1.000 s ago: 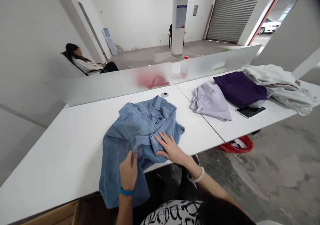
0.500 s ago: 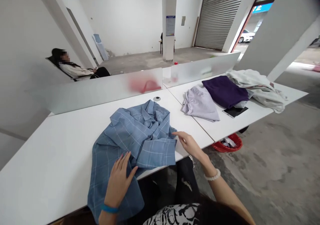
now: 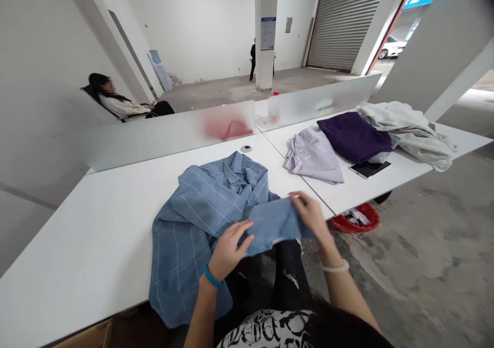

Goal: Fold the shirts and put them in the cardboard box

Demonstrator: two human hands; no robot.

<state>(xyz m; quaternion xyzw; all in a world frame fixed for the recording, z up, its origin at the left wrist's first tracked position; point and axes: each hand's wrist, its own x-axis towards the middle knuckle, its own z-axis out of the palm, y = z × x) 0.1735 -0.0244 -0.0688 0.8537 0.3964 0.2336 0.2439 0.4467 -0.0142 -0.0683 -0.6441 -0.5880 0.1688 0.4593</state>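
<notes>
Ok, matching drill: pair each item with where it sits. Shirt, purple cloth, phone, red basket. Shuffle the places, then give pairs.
Items: 1 blue checked shirt; 2 dark purple cloth; 3 black phone; 4 red basket.
Places: A on the concrete floor below the table; B flat on the table, screen up; C under the left hand and right hand; D between lilac cloth and pale heap.
Pairs: 1C, 2D, 3B, 4A.

A blue left wristband (image 3: 212, 276), white beaded right bracelet (image 3: 335, 268), black-and-white print top (image 3: 266, 330) and ripped black trousers (image 3: 291, 278) are worn.
</notes>
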